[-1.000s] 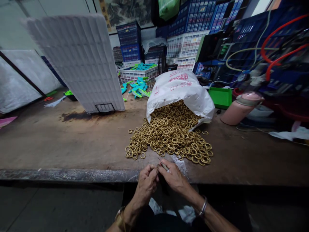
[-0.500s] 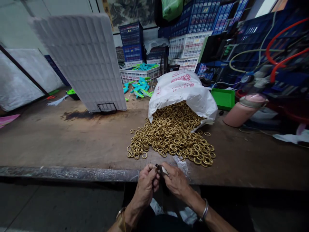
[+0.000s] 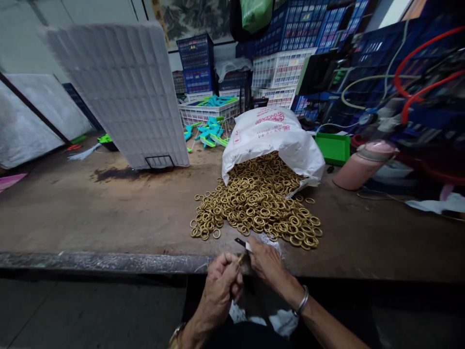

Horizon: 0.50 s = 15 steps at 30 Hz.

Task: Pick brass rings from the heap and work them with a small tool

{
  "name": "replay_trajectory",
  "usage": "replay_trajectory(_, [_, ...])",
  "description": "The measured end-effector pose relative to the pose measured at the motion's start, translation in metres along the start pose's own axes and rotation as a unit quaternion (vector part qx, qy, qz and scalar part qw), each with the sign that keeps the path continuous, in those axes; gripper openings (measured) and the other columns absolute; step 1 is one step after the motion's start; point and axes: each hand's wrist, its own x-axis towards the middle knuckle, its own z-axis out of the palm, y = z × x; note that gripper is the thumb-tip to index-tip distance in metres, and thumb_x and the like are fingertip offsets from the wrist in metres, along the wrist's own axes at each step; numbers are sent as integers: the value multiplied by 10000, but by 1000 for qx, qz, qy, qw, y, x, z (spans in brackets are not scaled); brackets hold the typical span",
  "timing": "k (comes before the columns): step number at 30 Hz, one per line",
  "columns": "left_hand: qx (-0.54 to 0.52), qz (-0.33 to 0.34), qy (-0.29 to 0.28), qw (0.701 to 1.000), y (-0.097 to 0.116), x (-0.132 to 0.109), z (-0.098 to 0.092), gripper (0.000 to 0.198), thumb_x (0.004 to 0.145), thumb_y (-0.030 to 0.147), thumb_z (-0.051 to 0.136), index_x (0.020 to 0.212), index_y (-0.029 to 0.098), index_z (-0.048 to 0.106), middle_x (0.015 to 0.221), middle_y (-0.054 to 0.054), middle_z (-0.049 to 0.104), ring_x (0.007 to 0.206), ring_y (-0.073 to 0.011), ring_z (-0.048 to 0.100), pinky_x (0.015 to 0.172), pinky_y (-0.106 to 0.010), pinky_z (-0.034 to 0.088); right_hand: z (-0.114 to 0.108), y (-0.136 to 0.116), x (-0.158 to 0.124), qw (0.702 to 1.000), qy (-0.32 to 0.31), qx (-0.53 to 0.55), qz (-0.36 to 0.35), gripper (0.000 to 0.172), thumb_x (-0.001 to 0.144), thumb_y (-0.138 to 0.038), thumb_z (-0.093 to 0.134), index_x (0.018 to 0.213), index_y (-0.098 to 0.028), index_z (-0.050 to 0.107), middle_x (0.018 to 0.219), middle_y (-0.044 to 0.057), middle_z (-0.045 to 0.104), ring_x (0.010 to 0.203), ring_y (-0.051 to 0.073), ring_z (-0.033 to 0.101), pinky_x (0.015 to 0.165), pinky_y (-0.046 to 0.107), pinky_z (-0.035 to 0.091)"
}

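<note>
A gold ring [image 3: 240, 258] is pinched between the thumb and fingers of my left hand [image 3: 221, 283], at the table's front edge. Just right of it, my right hand [image 3: 267, 261] is closed on a small knife [image 3: 241, 242] with a dark blade and a pale handle; the blade points up and left, apart from the ring. Beyond both hands lies a heap of gold rings [image 3: 254, 208], spilling from the mouth of a white sack [image 3: 272, 128] with red print.
A tall white ribbed panel [image 3: 123, 92] stands at the left on the wooden table [image 3: 54, 208]. Turquoise clamps [image 3: 210, 132], a green tray [image 3: 333, 148] and a pink bottle [image 3: 363, 167] lie farther back. Stacked crates [image 3: 279, 70] rise behind.
My right hand has moved slightly up and right, taking the knife blade away from my left hand. The ring in my left fingers now shows clearly.
</note>
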Motion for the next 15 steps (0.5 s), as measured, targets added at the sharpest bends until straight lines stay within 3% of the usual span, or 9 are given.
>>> replay_trajectory(3, [-62,-29,-14,998,4,1,2,237,733,360,587,741,176,437,548,58,482,357,-20,303,326,-140,222,-2,2,12,998,37,-27,50,138,761,-108,388,835,-176,482,630,10,572,538,122,488,504,256,178])
replay_trajectory(8, [-91,-64,16,994,1,6,-4,234,738,350,572,739,137,476,750,-45,586,498,-65,475,365,-150,304,-6,-3,29,992,51,-60,94,95,807,-180,415,884,-179,472,752,39,616,635,141,551,536,253,214])
replay_trajectory(15, [-157,-103,1,982,-1,11,-17,111,738,240,552,794,148,527,696,-32,591,535,-92,526,404,-160,343,0,0,35,990,53,-91,95,99,802,-183,419,876,-184,483,799,46,630,669,158,576,535,262,219])
